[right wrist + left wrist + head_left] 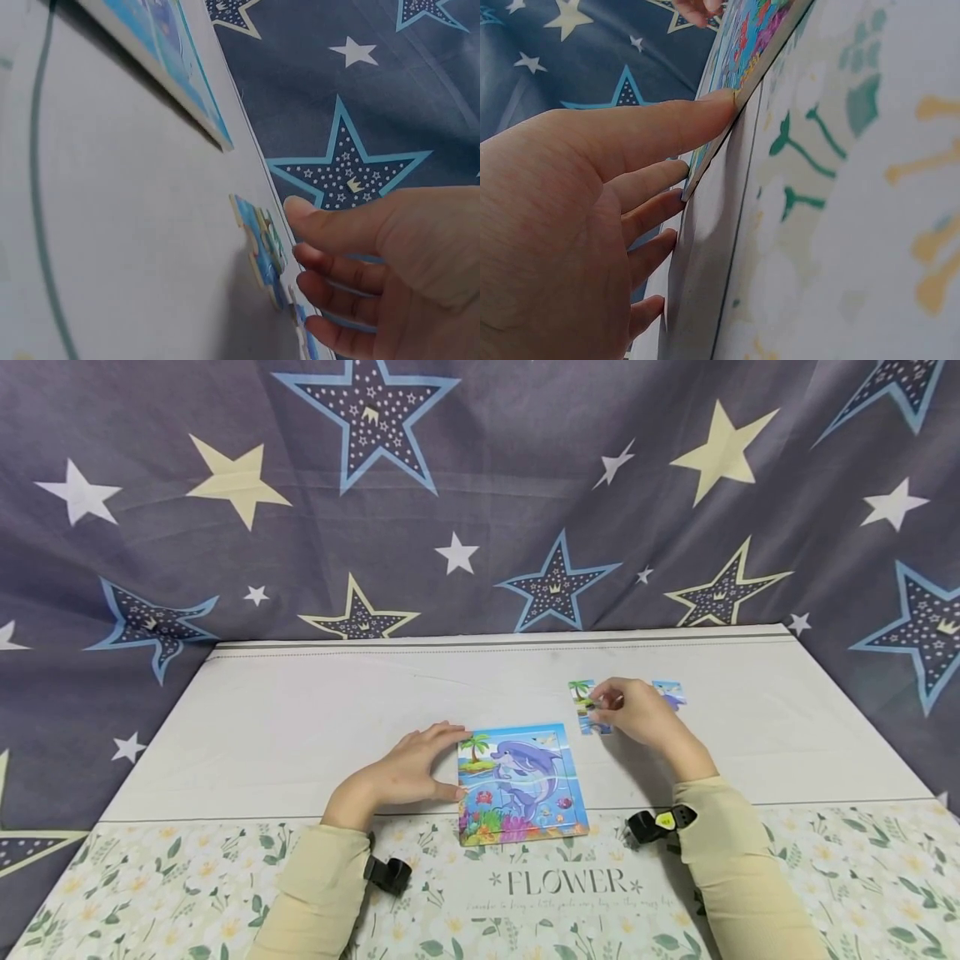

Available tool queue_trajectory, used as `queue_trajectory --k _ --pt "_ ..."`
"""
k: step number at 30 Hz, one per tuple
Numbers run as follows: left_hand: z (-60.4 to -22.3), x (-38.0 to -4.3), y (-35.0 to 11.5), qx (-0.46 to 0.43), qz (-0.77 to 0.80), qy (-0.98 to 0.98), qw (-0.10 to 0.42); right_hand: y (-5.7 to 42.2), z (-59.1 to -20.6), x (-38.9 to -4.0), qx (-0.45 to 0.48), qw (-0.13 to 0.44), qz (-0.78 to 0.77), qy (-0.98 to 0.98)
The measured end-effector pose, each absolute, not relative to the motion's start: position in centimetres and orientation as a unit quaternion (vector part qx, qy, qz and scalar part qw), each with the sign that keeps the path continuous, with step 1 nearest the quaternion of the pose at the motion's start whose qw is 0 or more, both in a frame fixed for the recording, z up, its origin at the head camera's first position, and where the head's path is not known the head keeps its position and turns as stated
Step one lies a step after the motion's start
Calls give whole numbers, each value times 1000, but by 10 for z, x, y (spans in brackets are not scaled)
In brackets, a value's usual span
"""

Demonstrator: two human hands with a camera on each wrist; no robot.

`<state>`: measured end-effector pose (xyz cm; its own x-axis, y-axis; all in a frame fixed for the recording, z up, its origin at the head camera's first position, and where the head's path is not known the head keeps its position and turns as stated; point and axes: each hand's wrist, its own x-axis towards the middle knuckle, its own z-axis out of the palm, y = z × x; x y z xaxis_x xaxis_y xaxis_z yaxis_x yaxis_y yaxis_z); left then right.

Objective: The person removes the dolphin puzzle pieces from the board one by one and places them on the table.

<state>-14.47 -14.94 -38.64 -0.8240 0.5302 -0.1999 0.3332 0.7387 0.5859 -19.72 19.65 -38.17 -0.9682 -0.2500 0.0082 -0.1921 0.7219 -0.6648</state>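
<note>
A square dolphin jigsaw puzzle [517, 785] lies in its tray on the table. My left hand [408, 768] steadies its left side, thumb low on the edge and forefinger at the upper corner; in the left wrist view the thumb [667, 131] presses against the tray's side. Farther back and to the right, my right hand [637, 714] is over loose puzzle pieces, one with a palm tree [580, 691]. In the right wrist view its thumb [337, 225] and fingertips are apart, close beside the pieces [259, 247], with nothing between them.
Another loose blue and purple piece [670, 693] lies behind the right hand. A flowered cloth with printed lettering [566, 882] covers the table's front. A dark curtain with stars [457, 556] hangs behind the table's back edge.
</note>
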Motion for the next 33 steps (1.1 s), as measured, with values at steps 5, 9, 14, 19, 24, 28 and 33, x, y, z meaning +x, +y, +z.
queue_trajectory --k 5,9,14,19,24,28,33 --pt "-386 -144 -149 233 274 915 183 189 -379 -196 -131 43 -368 920" --pt "-386 -144 -150 232 275 915 184 181 -376 -194 -155 39 -379 911" --pt "-386 -144 -150 234 277 914 182 171 -374 -190 -184 51 -393 900" --pt "-386 -144 -150 234 277 914 182 161 -371 -185 -221 60 -392 891" --pt "-386 -144 -150 232 275 915 182 151 -370 -180 -247 73 -391 884" --pt "-386 -144 -150 230 275 915 184 143 -367 -175 -256 87 -382 884" --pt "-386 -144 -150 231 274 915 183 135 -366 -170 -267 105 -368 884"
